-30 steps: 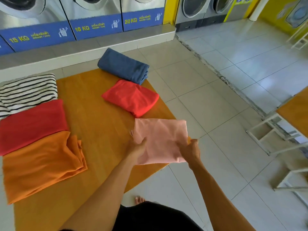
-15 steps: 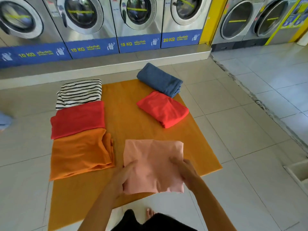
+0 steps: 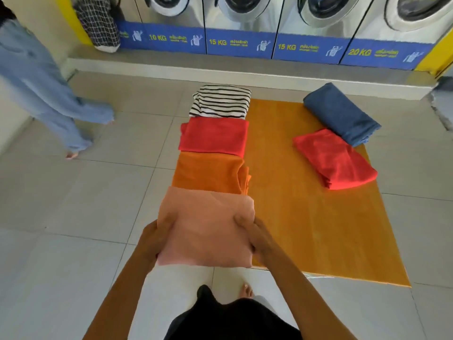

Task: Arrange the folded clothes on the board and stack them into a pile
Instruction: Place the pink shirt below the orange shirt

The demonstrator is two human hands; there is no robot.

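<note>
I hold a folded pink cloth (image 3: 207, 227) at the near left corner of the orange board (image 3: 306, 217). My left hand (image 3: 154, 241) grips its left edge and my right hand (image 3: 255, 238) grips its right edge. Beyond it, in a row along the board's left side, lie a folded orange cloth (image 3: 208, 173), a folded red cloth (image 3: 213, 136) and a striped black-and-white cloth (image 3: 221, 101). On the board's far right rest a second red cloth (image 3: 333, 159) and a folded blue cloth (image 3: 340, 114), the blue one overlapping the red one's far edge.
A row of washing machines (image 3: 245, 25) on a raised step (image 3: 220, 69) runs across the back. Another person's legs in light blue trousers (image 3: 41, 82) stand on the tiles at the left. A checked bag (image 3: 98, 23) hangs at the back left. My bare foot (image 3: 246, 290) is near the board's front edge.
The pink cloth has moved left, from the board's near middle to the near left corner in line with the orange cloth. My view has swung left, and a person's legs have come into sight.
</note>
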